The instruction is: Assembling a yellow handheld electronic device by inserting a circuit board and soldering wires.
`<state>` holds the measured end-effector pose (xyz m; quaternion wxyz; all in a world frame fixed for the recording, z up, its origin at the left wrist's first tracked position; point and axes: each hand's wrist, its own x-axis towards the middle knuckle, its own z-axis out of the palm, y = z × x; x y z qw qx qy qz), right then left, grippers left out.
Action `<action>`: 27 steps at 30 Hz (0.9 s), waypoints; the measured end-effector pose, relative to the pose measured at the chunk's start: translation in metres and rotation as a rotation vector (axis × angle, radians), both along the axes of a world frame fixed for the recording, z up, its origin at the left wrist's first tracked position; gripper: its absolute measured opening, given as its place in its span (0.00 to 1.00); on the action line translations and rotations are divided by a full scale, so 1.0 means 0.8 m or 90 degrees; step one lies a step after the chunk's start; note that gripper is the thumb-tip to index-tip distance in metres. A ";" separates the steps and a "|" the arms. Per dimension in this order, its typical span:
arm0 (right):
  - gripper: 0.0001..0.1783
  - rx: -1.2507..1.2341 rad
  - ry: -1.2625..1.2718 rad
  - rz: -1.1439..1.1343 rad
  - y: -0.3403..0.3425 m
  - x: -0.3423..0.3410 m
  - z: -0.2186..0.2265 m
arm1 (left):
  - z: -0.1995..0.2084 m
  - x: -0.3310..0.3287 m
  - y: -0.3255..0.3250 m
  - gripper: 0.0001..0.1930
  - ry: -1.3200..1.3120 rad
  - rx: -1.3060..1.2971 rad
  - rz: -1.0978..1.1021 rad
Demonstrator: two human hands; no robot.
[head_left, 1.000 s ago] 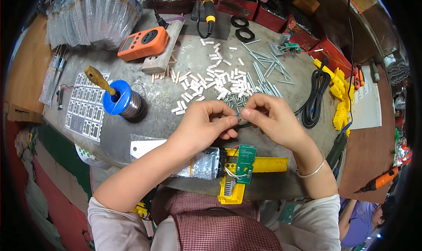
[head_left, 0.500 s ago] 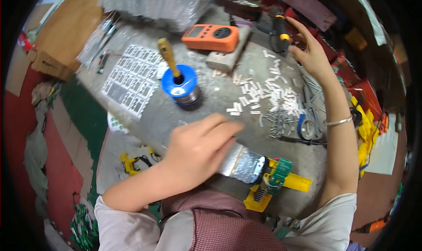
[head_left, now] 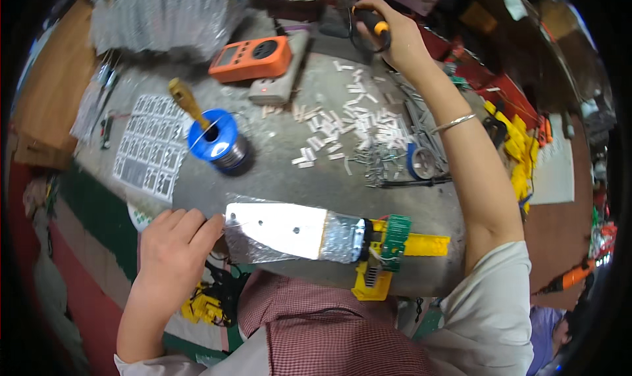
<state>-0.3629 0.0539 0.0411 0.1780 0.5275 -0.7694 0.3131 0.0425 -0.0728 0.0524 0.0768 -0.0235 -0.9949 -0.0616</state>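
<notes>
My right hand, reaching to the far right of the bench, grips the black and orange handle of a soldering iron; its tip is hidden. My left hand is closed at the left end of a shiny white panel lying on bubble wrap. What its fingers pinch is unclear, though a thin line runs from them over the panel. Joined to the panel's right end is a yellow plastic frame with a green circuit board standing on it. Beyond stands a blue spool of solder wire with a wooden-handled brush in its hole.
An orange multimeter rests on a grey power strip. Small white pieces and metal screws lie scattered mid-bench beside a roll of tape. A sheet of printed labels lies left. Bubble-wrapped items stand behind.
My left hand has moved left off the panel, uncovering its white face. My right hand has closed round the soldering iron's handle. The whole view has shifted.
</notes>
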 end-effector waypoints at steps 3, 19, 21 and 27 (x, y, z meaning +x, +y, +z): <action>0.12 -0.152 -0.165 0.035 0.032 0.021 0.030 | 0.006 -0.040 0.029 0.13 0.121 0.258 0.009; 0.15 -0.352 -0.856 -0.186 0.180 0.053 -0.008 | -0.038 -0.233 0.063 0.07 0.108 0.454 0.072; 0.16 -0.333 -0.905 -0.149 0.178 0.053 -0.019 | -0.040 -0.235 0.065 0.07 0.119 0.443 0.065; 0.16 -0.324 -0.899 -0.189 0.168 0.057 -0.026 | -0.041 -0.240 0.066 0.08 0.144 0.403 0.047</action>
